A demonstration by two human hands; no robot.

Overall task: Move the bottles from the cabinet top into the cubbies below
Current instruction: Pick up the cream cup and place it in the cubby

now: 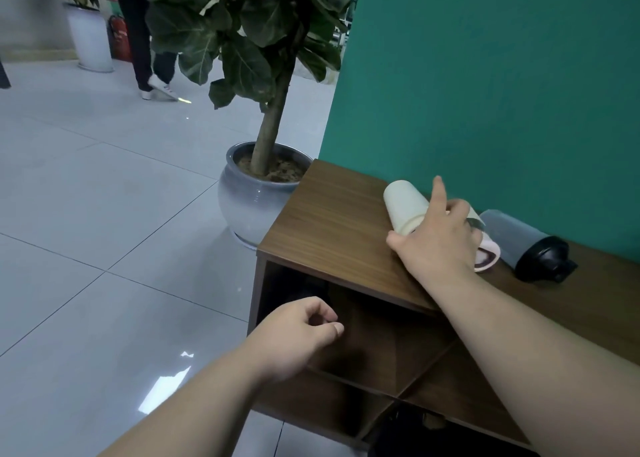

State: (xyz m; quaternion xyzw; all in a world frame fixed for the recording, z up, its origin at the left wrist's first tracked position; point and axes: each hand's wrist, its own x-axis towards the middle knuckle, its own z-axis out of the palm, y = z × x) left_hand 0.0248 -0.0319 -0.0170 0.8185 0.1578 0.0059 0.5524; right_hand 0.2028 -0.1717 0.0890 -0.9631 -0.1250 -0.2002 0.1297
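A cream bottle (405, 205) with a pink lid lies on its side on the wooden cabinet top (329, 221). My right hand (440, 238) rests over its middle, thumb on the near side and fingers wrapped over it, index finger lifted. Beside it to the right lies a grey translucent bottle (519, 238) with a black cap, untouched. My left hand (298, 332) hovers in front of the upper left cubby (363, 321), fingers curled with nothing in them. The cubbies are dark inside.
A large potted plant (256, 193) in a grey ceramic pot stands on the tiled floor just left of the cabinet. A teal wall rises behind the cabinet. A person's legs and another planter are far back left.
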